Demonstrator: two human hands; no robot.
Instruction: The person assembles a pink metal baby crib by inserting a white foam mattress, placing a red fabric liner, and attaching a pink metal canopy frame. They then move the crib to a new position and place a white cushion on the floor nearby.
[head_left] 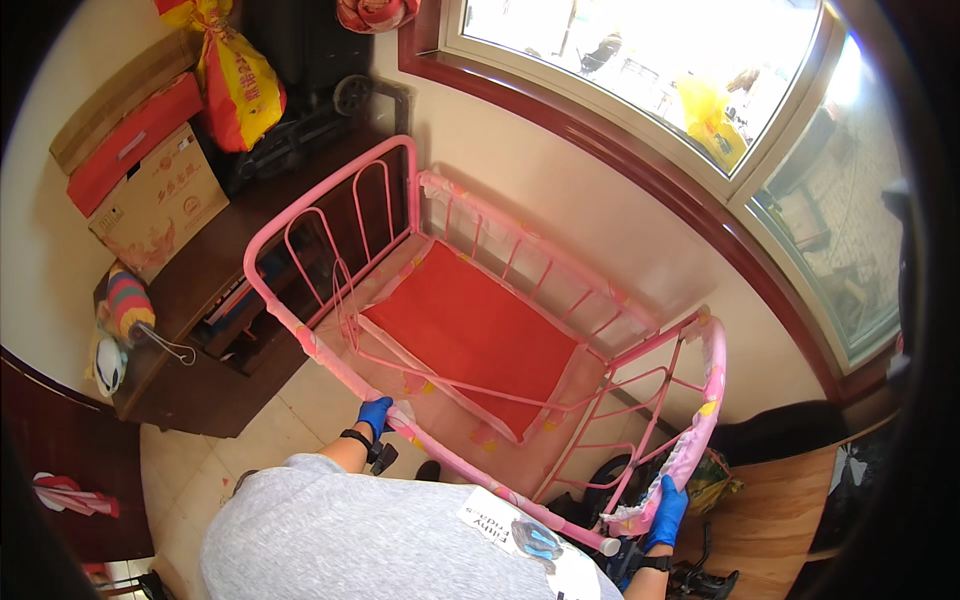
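A pink metal-framed crib (345, 372) with rounded ends stands against the wall beneath the window. On its base lies a red mat (470, 325) with a pale pink border. My left hand (375, 415), in a blue glove, is closed on the near top rail. At the right end, my blue-gloved right hand (668, 512) grips the curved end rail, which has pink patterned fabric (690, 455) wrapped round it. The near rail's capped end (609, 546) sits beside the end rail, apparently separate from it. My fingers' undersides are hidden.
A dark wooden cabinet (190, 385) stands at the left, bearing a cardboard box (160, 200), a red box (130, 140) and a striped duster-like thing (130, 305). A red-and-yellow bag (235, 90) hangs above. At the lower right are a wooden board (780, 500) and dark equipment.
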